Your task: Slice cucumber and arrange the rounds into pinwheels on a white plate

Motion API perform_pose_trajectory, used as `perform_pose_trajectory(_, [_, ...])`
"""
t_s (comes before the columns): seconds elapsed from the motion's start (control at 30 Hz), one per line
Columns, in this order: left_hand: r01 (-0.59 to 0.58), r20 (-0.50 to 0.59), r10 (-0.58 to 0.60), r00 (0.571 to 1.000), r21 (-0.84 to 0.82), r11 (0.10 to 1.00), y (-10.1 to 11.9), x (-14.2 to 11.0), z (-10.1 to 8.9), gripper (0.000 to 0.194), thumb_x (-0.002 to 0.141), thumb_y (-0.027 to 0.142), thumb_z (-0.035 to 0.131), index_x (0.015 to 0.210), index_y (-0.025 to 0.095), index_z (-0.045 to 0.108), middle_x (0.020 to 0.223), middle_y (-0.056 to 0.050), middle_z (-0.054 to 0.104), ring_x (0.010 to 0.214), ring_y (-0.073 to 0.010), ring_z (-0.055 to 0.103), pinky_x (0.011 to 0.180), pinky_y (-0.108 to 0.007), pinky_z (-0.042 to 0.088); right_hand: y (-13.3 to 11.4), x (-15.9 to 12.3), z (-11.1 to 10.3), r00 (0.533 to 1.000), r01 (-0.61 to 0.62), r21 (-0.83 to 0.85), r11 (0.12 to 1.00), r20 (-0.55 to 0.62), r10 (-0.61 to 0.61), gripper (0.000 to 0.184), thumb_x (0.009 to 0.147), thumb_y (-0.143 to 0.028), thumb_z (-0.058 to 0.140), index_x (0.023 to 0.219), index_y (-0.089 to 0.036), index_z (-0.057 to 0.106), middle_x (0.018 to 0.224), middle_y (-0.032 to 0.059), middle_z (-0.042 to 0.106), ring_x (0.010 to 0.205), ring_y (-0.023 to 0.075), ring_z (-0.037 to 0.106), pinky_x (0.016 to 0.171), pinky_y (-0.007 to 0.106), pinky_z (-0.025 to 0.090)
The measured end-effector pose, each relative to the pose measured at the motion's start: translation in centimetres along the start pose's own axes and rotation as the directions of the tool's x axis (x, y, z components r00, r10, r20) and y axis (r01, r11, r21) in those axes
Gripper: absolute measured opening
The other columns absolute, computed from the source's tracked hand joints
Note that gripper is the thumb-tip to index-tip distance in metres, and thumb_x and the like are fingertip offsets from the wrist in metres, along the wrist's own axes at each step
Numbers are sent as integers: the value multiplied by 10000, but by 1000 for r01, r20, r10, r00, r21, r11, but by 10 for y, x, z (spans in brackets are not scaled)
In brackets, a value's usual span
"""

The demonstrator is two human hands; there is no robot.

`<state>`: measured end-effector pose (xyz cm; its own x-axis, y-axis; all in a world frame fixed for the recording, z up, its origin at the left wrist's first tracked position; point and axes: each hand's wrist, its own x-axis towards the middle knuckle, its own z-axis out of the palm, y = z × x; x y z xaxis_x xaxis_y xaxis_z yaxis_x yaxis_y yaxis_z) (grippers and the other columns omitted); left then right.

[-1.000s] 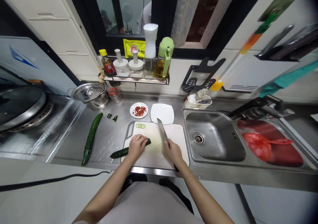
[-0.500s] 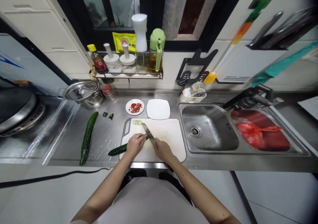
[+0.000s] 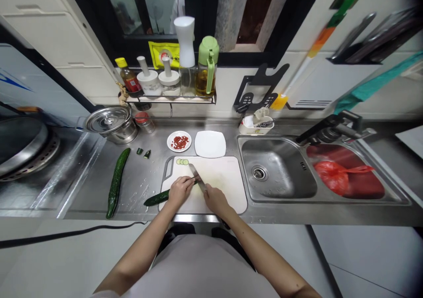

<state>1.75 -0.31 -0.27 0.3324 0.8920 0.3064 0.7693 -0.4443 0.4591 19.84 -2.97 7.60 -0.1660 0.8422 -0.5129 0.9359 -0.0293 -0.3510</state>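
My left hand [image 3: 180,191] is closed over a dark green cucumber [image 3: 156,198], whose left end sticks out past the edge of the white cutting board [image 3: 228,179]. In my right hand [image 3: 216,200] is a kitchen knife [image 3: 197,177], its blade slanting up and left, right beside my left fingertips at the cucumber's right end. Whether the edge is in the cucumber is hard to see. Cucumber slices [image 3: 182,162] overlap at the board's upper left. A second, whole cucumber [image 3: 118,183] lies on the steel counter to the left, near two small cut ends [image 3: 147,154].
Behind the board stand a small plate of chopped red bits [image 3: 179,141] and a white square plate [image 3: 210,143]. A lidded pot [image 3: 110,124] is at back left. To the right is a sink [image 3: 280,170] with a red plastic bag [image 3: 332,176]. Condiments line a shelf [image 3: 172,99].
My right hand has brought the knife left, from the middle of the board to the cucumber's end by my left fingers. The whole view has shifted slightly; the left hand keeps its hold.
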Motion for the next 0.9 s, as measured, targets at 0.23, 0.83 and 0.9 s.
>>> perform_pose_trajectory(0.23, [12,10,-12,1000,-14,1000,1,1,0,222,942,287,521,963,241,737,987,-46,704,918,-163,606,810,-292,502,-2,-6,1,999,-25,-17,1000,41,25,341,945,-199,349,1237,-113,503,1042,165,679,945,250,647,728,304,401])
perform_pose_trajectory(0.83, [-13,48,14,999,-19,1000,-2,4,-1,244,954,292,488,975,233,724,991,-50,701,922,-163,603,827,-297,501,-9,-5,0,997,-48,-52,998,56,50,326,932,-162,358,1212,-116,518,1046,172,679,992,249,646,764,313,430])
perform_pose_trajectory(0.9, [-11,53,12,999,-21,1000,-2,4,-1,245,954,292,488,966,233,725,989,-51,700,923,-165,603,826,-301,502,-8,-8,2,997,-48,-46,998,61,51,319,933,-160,355,1200,-119,526,1028,167,683,987,250,648,763,315,432])
